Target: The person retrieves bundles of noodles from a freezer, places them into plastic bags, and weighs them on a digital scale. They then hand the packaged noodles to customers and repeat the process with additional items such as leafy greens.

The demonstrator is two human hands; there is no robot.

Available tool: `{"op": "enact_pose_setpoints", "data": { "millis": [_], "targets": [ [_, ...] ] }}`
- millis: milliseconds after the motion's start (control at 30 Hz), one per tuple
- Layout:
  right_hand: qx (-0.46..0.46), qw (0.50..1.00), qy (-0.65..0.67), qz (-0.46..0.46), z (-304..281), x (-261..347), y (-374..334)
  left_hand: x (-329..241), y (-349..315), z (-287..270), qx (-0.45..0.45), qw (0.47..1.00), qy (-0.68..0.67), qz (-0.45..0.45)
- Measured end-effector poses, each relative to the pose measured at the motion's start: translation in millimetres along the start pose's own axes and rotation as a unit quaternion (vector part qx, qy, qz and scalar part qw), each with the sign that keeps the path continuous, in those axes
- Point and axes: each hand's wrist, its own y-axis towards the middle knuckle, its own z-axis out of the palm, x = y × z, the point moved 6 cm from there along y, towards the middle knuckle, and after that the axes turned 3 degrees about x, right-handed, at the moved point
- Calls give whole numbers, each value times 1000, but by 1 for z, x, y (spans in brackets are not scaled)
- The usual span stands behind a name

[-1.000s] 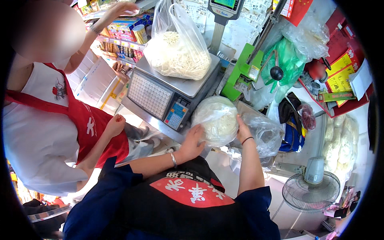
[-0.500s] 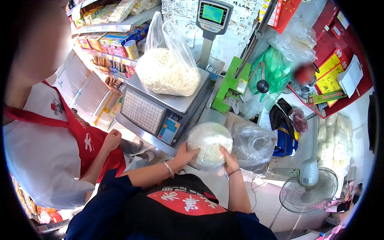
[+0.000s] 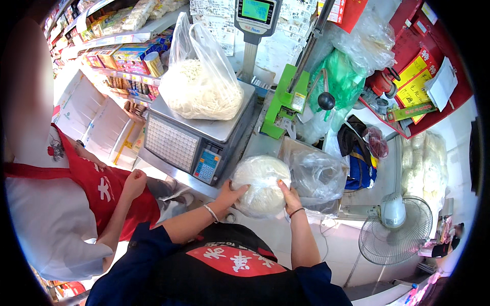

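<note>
My left hand [image 3: 229,195] and my right hand [image 3: 289,198] clasp a round white bundle of noodles in thin plastic [image 3: 261,184], one hand on each side. The bundle rests at the counter's edge, just right of a grey electronic scale [image 3: 196,137]. On the scale's platter sits a clear plastic bag full of white noodles [image 3: 200,84], its handles standing up. A crumpled clear plastic bag [image 3: 316,176] lies right of my right hand.
A person in a white shirt and red apron [image 3: 76,199] stands at my left, fist near the scale. A green bag sealer [image 3: 286,102] stands behind the bundle. Shelves of packaged goods [image 3: 122,48] fill the back left. A white fan [image 3: 390,232] sits low right.
The view has shifted, so the scale and bundle sit lower and nearer. My hands have stayed around the bundle. The person on the left has lowered the raised arm.
</note>
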Motion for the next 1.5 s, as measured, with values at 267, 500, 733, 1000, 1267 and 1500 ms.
{"op": "enact_pose_setpoints", "data": {
  "millis": [267,500,733,1000,1267,1500],
  "targets": [
    [45,996,17,-73,14,-5,-21,38,26,-22,-18,998,67,10],
    [51,984,118,-126,15,-5,-66,-27,-35,-4,75,997,-24,-3],
    [125,946,275,-116,12,10,-122,-137,-93,6,227,953,-74,185],
    [192,901,350,-172,71,37,-162,-207,-135,4,145,874,127,447],
    [187,912,346,-119,82,35,-158,-229,-152,-2,41,918,197,341],
    [186,941,261,-112,67,16,-154,-235,-121,-6,77,886,369,270]
  ]
}}
